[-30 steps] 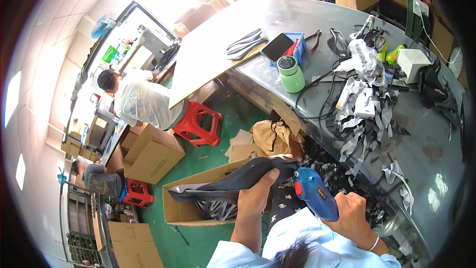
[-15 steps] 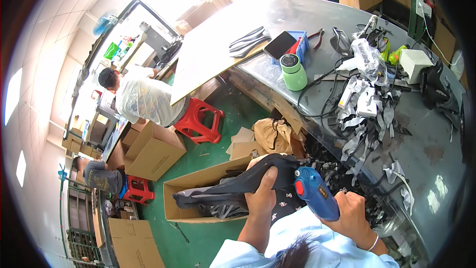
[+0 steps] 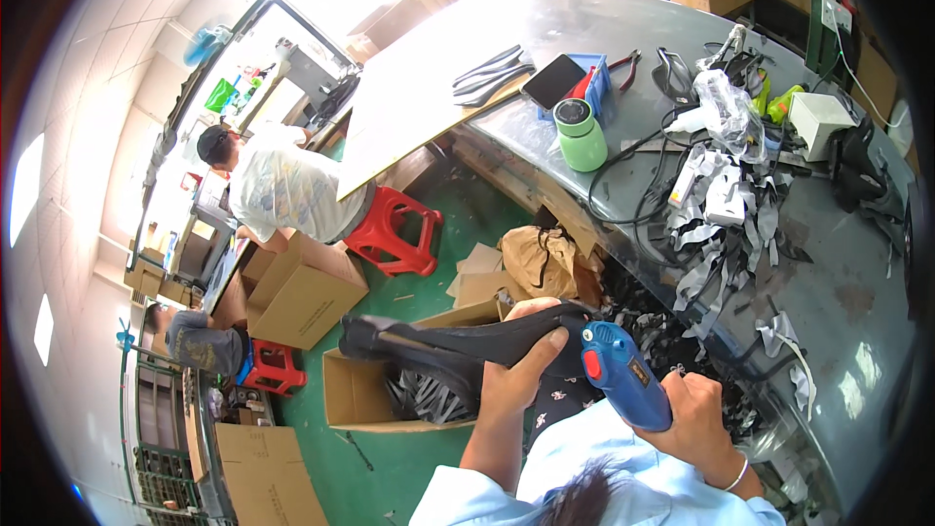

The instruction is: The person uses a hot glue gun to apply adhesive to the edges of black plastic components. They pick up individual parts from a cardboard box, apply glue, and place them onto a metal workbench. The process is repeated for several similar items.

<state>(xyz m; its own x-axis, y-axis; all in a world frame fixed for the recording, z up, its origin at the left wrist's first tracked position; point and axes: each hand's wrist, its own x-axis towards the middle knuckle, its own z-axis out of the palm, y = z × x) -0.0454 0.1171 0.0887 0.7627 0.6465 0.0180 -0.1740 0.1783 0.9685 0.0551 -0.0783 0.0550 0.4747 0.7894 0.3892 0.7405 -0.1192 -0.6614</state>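
Note:
My left hand (image 3: 516,380) grips a long, curved black piece of padded material (image 3: 458,343), its thumb on top. The piece stretches leftward above an open cardboard box (image 3: 353,394) that has dark and grey strips in it. In my right hand (image 3: 696,419) is a blue handheld power tool (image 3: 623,380) with a red button, the fingers wrapped round its body. The tool's head is beside the right end of the black piece; its tip is hidden, so contact cannot be told.
To my right stands a metal table (image 3: 847,282) with grey scraps (image 3: 711,263), a cable, a green bottle (image 3: 579,136) and a blue bin (image 3: 596,88). Black offcuts lie below its edge. Two people sit on red stools (image 3: 394,231) at the left, near cardboard boxes (image 3: 307,292).
The left end of the black piece has risen, showing more strips in the box below. My left hand has shifted slightly right, while the tool has hardly moved.

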